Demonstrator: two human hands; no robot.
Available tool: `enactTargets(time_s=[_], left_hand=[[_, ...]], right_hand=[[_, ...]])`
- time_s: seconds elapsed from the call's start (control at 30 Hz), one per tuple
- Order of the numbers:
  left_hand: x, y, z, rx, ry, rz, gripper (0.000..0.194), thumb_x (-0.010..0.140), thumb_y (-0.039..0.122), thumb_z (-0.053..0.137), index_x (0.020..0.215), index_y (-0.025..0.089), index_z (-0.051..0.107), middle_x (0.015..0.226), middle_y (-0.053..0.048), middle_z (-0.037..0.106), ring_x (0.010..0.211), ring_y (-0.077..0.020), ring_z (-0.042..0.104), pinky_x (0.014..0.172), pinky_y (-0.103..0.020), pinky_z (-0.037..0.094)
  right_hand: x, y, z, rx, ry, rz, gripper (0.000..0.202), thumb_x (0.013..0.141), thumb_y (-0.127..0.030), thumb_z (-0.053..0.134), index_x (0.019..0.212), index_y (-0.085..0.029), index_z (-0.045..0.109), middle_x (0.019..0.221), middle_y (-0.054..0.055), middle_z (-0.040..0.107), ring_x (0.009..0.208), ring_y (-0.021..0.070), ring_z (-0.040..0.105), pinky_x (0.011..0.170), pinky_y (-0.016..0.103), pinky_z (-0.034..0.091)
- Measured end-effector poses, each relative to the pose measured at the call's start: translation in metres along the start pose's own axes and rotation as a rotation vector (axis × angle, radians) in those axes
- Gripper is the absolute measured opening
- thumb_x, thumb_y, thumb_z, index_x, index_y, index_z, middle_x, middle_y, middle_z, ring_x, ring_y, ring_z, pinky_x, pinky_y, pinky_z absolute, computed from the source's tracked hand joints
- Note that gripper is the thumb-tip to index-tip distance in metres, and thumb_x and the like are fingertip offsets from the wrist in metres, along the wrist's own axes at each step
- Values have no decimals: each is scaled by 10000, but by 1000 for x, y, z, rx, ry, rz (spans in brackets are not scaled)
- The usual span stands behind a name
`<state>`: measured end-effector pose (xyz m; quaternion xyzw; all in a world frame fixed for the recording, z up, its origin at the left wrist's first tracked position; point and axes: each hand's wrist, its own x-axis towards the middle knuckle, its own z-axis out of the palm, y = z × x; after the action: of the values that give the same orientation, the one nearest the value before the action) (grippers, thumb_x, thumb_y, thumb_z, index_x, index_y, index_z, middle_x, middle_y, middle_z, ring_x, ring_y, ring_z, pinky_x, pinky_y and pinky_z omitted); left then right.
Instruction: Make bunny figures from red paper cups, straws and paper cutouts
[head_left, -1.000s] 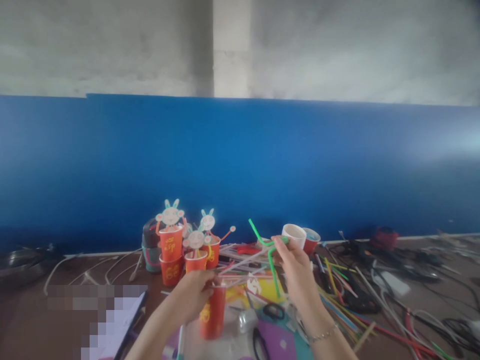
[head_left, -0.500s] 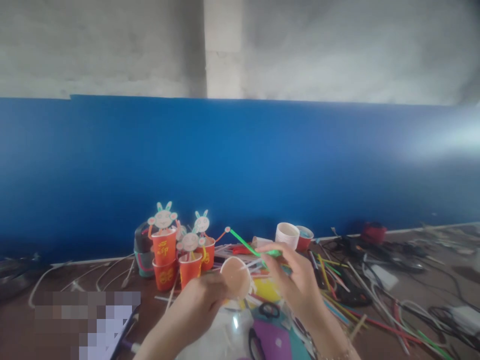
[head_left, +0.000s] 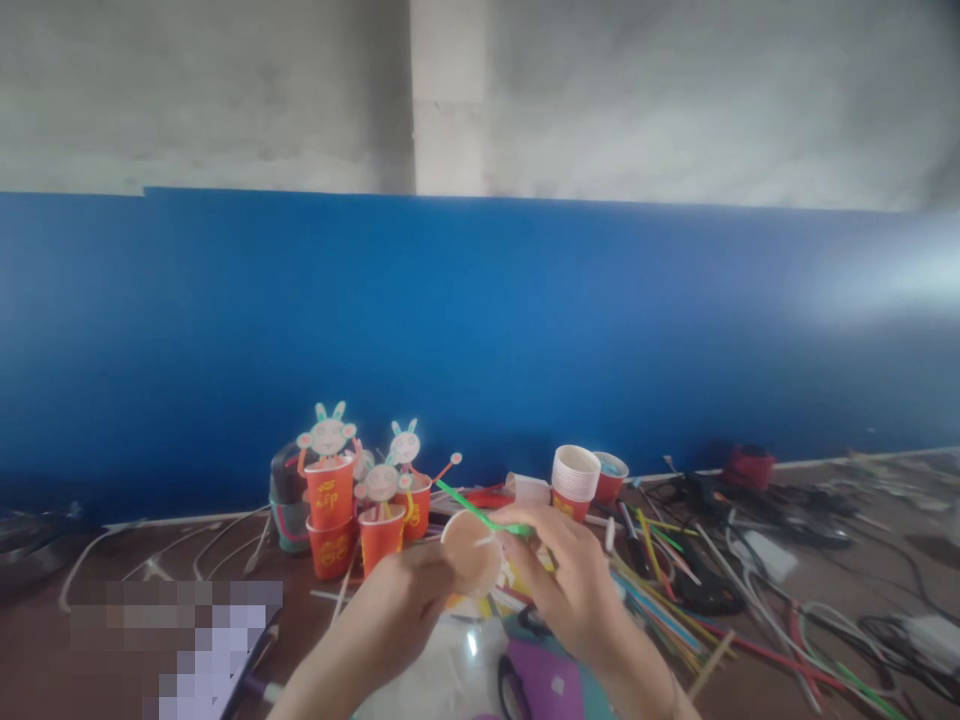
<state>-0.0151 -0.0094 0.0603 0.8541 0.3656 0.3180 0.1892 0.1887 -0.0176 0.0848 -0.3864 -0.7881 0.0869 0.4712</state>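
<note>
My left hand (head_left: 416,585) is closed on a paper cup (head_left: 471,565), tilted so that its pale inside faces me. In my right hand (head_left: 559,570) is a thin green straw (head_left: 469,505), pinched between thumb and fingers. It slants up to the left, above the cup's rim. A short whitish piece (head_left: 487,541) shows at the cup's right side by the right fingertips; whether it is joined to the straw I cannot tell. Just behind my left hand stand red paper cups (head_left: 381,540) with rabbit-faced paper figures (head_left: 328,437) rising out of them.
A stack of paper cups (head_left: 576,475) stands behind my right hand, beside a red cup (head_left: 611,478). Coloured straws (head_left: 664,610) and cables (head_left: 799,600) are strewn to the right. Scissors (head_left: 512,685) and a purple sheet (head_left: 551,675) lie below my hands. A blue panel (head_left: 480,320) closes off the back.
My right hand has moved left and slightly down, bringing the green straw closer over the cup. My left hand and the cup have hardly moved.
</note>
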Motion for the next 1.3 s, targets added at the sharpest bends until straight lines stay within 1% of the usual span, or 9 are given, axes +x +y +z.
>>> enactTargets(time_s=[0.1, 0.27, 0.47, 0.67, 0.8, 0.93, 1.07, 1.23, 1.3], left_hand=[[0, 1, -1, 28, -5, -18, 333, 841, 102, 424, 807, 209, 737, 821, -60, 691, 745, -164, 621, 684, -228, 461], [0, 0, -1, 25, -2, -9, 349, 855, 107, 424, 900, 222, 750, 875, -71, 705, 780, -174, 638, 723, -238, 475], [0, 1, -1, 36, -5, 8, 365, 849, 87, 429, 950, 233, 748, 914, -70, 713, 824, -181, 654, 748, -239, 484], [0, -1, 1, 95, -3, 39, 336, 858, 81, 424, 890, 210, 733, 868, -58, 698, 792, -163, 647, 734, -235, 495], [0, -3, 3, 121, -7, 51, 333, 858, 67, 415, 877, 196, 723, 856, -59, 693, 803, -165, 645, 747, -241, 504], [0, -5, 3, 130, -5, 70, 352, 853, 55, 409, 932, 208, 716, 920, -61, 702, 853, -168, 646, 764, -242, 507], [-1, -7, 4, 159, -4, 74, 353, 851, 51, 400, 916, 199, 714, 898, -61, 700, 835, -164, 650, 760, -241, 509], [-2, -10, 7, 212, 3, 68, 361, 834, 35, 390, 911, 187, 708, 883, -64, 693, 815, -166, 651, 737, -241, 513], [-2, -11, 7, 228, 16, 76, 360, 843, 41, 383, 907, 185, 707, 876, -67, 689, 811, -167, 650, 731, -240, 513]], right_hand=[[0, -1, -1, -14, 4, -20, 165, 935, -251, 473, 996, -216, 622, 916, 43, 710, 797, 171, 654, 705, 250, 478], [2, -3, -1, 20, -33, -4, 169, 933, -246, 470, 983, -211, 627, 902, 43, 711, 771, 166, 651, 689, 250, 478], [2, -3, 1, 47, -18, 35, 174, 932, -268, 475, 966, -205, 633, 881, 41, 711, 746, 163, 645, 678, 243, 482], [2, -3, -1, 44, -72, 9, 195, 935, -261, 465, 1005, -205, 639, 963, 70, 717, 818, 182, 662, 710, 261, 492], [1, -3, -1, 80, -88, 15, 184, 941, -266, 469, 1009, -211, 631, 991, 60, 713, 874, 173, 656, 738, 250, 486], [1, -4, 1, 107, -93, 42, 164, 940, -282, 478, 972, -222, 627, 945, 27, 710, 807, 149, 647, 711, 228, 474], [2, -4, 2, 95, -51, 123, 164, 932, -290, 481, 927, -213, 626, 858, 15, 703, 746, 148, 639, 680, 229, 469], [2, 6, 6, 84, 38, 159, 134, 902, -274, 525, 971, -223, 628, 945, 20, 706, 830, 160, 649, 710, 228, 479], [2, 10, 7, 90, 67, 164, 131, 899, -271, 530, 963, -225, 634, 940, 20, 708, 814, 156, 650, 712, 226, 483]])
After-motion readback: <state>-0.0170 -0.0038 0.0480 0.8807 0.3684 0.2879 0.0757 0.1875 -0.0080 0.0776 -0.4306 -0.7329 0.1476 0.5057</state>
